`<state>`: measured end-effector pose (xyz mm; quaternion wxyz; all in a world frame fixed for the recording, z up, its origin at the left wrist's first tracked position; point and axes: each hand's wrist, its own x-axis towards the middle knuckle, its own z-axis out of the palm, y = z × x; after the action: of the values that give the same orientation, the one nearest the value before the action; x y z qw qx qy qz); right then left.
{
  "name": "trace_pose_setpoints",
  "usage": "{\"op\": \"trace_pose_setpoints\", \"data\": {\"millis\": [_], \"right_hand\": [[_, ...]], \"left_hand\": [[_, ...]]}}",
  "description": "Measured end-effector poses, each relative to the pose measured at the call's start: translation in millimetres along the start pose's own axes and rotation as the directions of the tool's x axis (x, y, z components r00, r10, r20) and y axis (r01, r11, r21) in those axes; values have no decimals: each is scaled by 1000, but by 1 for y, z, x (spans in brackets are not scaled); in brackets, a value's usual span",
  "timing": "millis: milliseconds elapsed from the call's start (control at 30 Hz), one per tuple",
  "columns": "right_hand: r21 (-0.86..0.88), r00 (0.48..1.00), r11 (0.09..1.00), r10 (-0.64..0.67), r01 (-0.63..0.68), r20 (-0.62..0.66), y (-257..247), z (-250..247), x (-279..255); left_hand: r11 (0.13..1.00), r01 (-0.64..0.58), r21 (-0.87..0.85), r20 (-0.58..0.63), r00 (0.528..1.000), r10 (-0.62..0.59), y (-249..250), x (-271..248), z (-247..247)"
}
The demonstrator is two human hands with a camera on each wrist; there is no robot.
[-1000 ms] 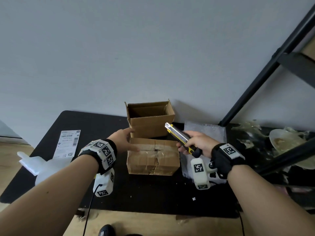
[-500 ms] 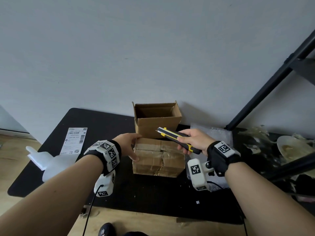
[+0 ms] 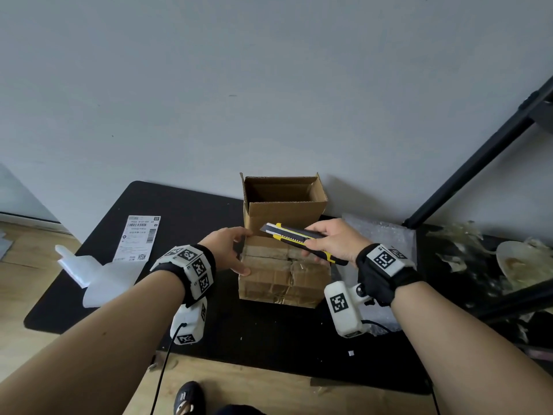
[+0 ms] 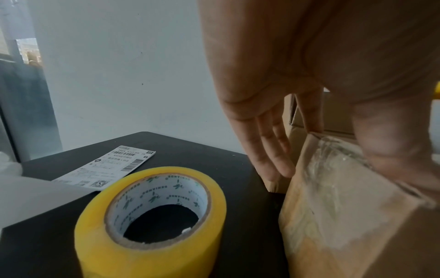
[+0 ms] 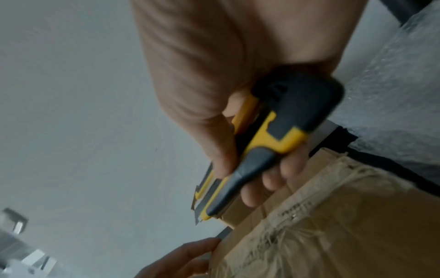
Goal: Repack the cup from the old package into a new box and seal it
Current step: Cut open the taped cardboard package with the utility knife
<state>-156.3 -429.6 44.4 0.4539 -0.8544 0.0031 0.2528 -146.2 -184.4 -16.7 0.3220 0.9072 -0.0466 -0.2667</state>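
Observation:
The old package (image 3: 284,274), a worn brown box wrapped in clear tape, sits mid-table. Behind it stands the new box (image 3: 284,202), open on top and empty as far as I can see. My left hand (image 3: 230,250) braces the package's left end with straight fingers (image 4: 269,150) along its side and the thumb on the front corner. My right hand (image 3: 326,241) grips a yellow-and-black utility knife (image 3: 299,239), held nearly level just above the package's top, tip pointing left. In the right wrist view the knife (image 5: 262,150) hovers over the package (image 5: 333,225). The cup is hidden.
A yellow tape roll (image 4: 152,222) lies left of the package, near my left wrist. A shipping label (image 3: 139,238) and a white foam piece (image 3: 95,274) lie at the table's (image 3: 179,211) left. Bubble wrap (image 3: 380,235) lies to the right, beside a black rack (image 3: 478,157) and debris.
My right hand has tipped the knife from pointing up-left down to nearly level and lowered it over the package's top. My left hand stays on the package's left end.

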Motion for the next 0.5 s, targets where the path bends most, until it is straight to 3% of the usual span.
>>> {"op": "trace_pose_setpoints", "data": {"millis": [300, 500], "right_hand": [[-270, 1000, 963, -9, 8, -3, -9, 12, 8], [-500, 985, 849, -135, 171, 108, -23, 23, 4]], "left_hand": [[998, 43, -43, -14, 999, -44, -2, -3, 4], [996, 57, -67, -15, 998, -58, 0, -6, 5]]}}
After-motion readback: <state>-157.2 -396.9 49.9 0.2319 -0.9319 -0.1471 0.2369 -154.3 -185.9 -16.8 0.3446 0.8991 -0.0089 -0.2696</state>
